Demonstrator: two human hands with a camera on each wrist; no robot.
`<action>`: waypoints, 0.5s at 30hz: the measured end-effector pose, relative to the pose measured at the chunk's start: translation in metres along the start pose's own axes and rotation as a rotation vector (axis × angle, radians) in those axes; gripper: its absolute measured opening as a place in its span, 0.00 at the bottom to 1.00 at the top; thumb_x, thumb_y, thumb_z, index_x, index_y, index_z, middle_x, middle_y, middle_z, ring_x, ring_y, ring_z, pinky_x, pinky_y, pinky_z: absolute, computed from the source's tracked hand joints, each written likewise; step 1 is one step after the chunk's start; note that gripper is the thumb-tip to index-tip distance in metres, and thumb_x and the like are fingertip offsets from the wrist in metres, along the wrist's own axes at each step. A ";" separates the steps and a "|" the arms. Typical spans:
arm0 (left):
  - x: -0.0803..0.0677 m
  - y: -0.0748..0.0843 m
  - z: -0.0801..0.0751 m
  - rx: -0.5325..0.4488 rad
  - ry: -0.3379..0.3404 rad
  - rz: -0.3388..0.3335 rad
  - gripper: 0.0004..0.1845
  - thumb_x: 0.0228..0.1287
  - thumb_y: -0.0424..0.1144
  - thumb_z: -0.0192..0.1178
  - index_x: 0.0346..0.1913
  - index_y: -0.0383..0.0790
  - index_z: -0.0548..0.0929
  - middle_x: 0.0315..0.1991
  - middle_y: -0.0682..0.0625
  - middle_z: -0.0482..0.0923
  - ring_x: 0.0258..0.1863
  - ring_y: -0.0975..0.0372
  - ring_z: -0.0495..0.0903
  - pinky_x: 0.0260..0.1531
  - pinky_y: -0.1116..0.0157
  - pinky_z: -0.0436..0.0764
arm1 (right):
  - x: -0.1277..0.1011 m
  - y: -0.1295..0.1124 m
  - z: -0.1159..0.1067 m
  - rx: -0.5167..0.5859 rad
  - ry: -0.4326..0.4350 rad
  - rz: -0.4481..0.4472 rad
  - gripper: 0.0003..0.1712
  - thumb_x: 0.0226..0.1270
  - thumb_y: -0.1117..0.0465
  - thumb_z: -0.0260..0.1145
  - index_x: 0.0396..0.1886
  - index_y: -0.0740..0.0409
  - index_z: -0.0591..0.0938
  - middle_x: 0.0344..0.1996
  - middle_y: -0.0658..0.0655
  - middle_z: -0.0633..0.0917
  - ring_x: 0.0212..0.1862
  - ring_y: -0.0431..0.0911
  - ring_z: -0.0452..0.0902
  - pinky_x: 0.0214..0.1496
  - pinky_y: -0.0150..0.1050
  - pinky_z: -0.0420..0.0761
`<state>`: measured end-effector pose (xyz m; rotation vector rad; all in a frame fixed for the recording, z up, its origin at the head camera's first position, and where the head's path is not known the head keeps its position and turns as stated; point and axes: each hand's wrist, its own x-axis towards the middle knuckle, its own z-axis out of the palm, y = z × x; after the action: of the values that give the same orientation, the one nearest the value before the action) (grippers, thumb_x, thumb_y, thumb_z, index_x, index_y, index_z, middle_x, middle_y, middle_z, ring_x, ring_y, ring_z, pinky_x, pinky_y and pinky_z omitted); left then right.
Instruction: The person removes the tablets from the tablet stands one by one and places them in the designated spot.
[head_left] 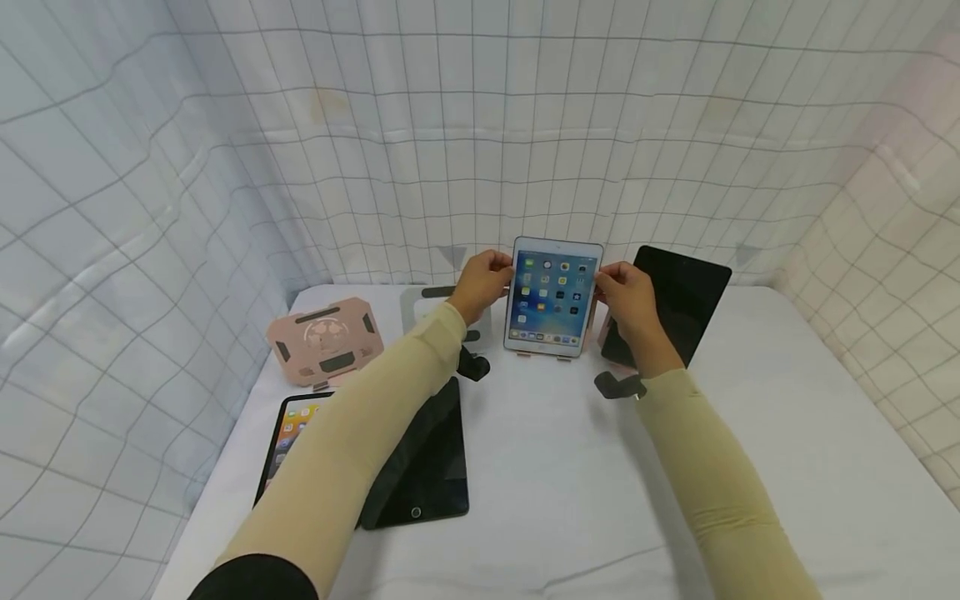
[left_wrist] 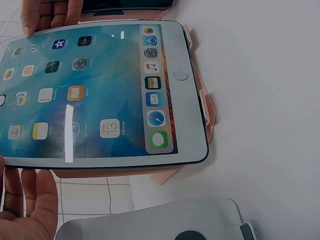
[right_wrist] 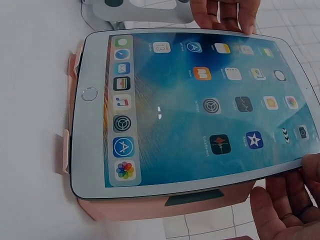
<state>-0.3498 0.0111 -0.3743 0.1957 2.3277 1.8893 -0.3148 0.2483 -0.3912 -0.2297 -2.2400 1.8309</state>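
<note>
You are looking at a white-framed tablet (head_left: 553,297) glowing blue with multicoloured icons, resting on a pink stand (right_wrist: 165,206). Another pink stand (head_left: 326,341) with dark pads is sitting near the white tabletop's (head_left: 765,433) left edge. Two black tablets (head_left: 427,462) (head_left: 678,292) are showing dark screens. Your sleeves (head_left: 360,442) are showing beige against the white, grey-gridded backdrop (head_left: 480,125).

This looks like a staged recording booth or test set-up rather than a home or shop. A white grid-patterned cloth backdrop (head_left: 480,125) hangs on three sides, closing in a counter (head_left: 750,433) draped in plain white cloth. On it lie only tablets and stands: a lit white tablet (head_left: 553,296) propped upright, a dark tablet (head_left: 675,300) beside it, two more tablets (head_left: 427,467) lying flat, a pink folding stand (head_left: 324,340) and a silver stand (head_left: 423,308)
</note>
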 end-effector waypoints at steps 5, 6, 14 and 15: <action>-0.004 -0.001 -0.001 0.008 0.001 0.018 0.13 0.75 0.36 0.54 0.57 0.34 0.75 0.49 0.43 0.75 0.49 0.55 0.78 0.50 0.61 0.81 | -0.002 0.000 0.000 0.009 -0.004 -0.005 0.09 0.75 0.62 0.58 0.46 0.64 0.77 0.42 0.59 0.79 0.45 0.48 0.80 0.54 0.44 0.82; -0.004 -0.002 -0.001 0.009 0.003 0.023 0.13 0.75 0.36 0.54 0.57 0.34 0.75 0.49 0.43 0.75 0.49 0.55 0.78 0.50 0.61 0.81 | -0.002 0.000 0.000 0.009 -0.004 -0.007 0.09 0.75 0.62 0.58 0.46 0.64 0.77 0.42 0.59 0.79 0.45 0.49 0.80 0.54 0.44 0.82; -0.005 -0.004 -0.001 0.015 0.027 0.044 0.13 0.76 0.37 0.54 0.56 0.33 0.75 0.50 0.43 0.74 0.47 0.56 0.78 0.49 0.63 0.81 | -0.007 -0.004 0.001 -0.009 -0.011 -0.023 0.09 0.75 0.60 0.59 0.45 0.63 0.77 0.42 0.59 0.79 0.46 0.48 0.80 0.53 0.42 0.82; -0.005 -0.004 -0.002 0.013 0.030 0.039 0.13 0.76 0.37 0.54 0.56 0.34 0.75 0.51 0.43 0.74 0.47 0.56 0.78 0.49 0.63 0.81 | -0.007 -0.004 0.001 -0.007 -0.012 -0.025 0.09 0.75 0.60 0.59 0.45 0.63 0.77 0.43 0.59 0.79 0.46 0.48 0.80 0.53 0.42 0.82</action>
<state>-0.3454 0.0079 -0.3776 0.2174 2.3725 1.9088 -0.3082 0.2442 -0.3877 -0.1911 -2.2473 1.8175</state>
